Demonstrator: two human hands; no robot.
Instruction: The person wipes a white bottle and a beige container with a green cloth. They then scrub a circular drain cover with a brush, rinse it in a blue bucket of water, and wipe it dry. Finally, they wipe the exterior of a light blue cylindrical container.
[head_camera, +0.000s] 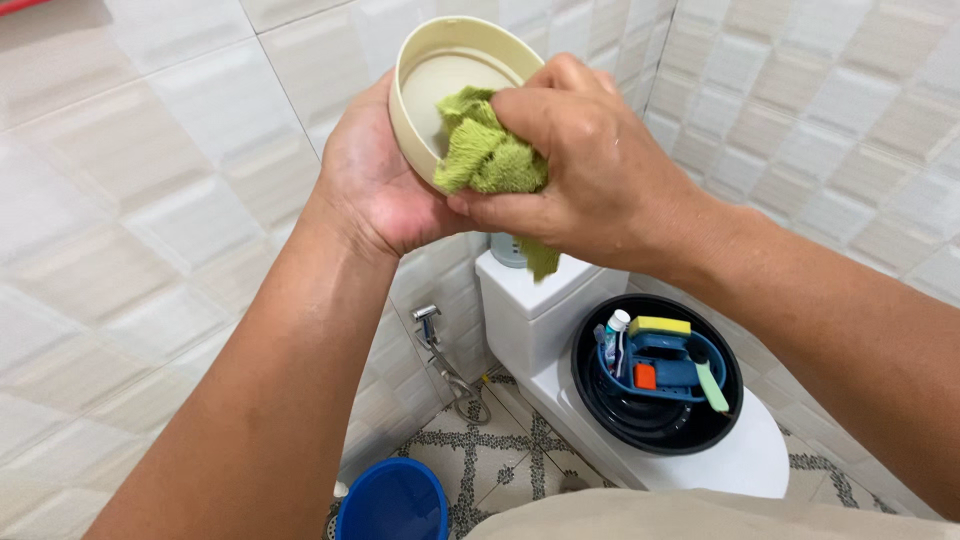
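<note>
The left hand (375, 185) cupped a round cream plastic bowl (440, 75) from behind and below, its grip closed around the bowl's outer wall and tilting the open mouth toward the camera. The right hand (580, 160) had its grip clenched on a crumpled green terry cloth (490, 150), pressing it against the bowl's rim and inner wall; a tail of the cloth hung down below the fingers. Both were held up in front of pale tiled walls (150, 200). Below stood a white toilet (530, 310) with a black round basin (600, 410) on its closed lid, holding a blue plastic caddy (670, 365) with brushes and a yellow sponge (658, 325). A blue bucket (395, 500) sat on the patterned floor.
</note>
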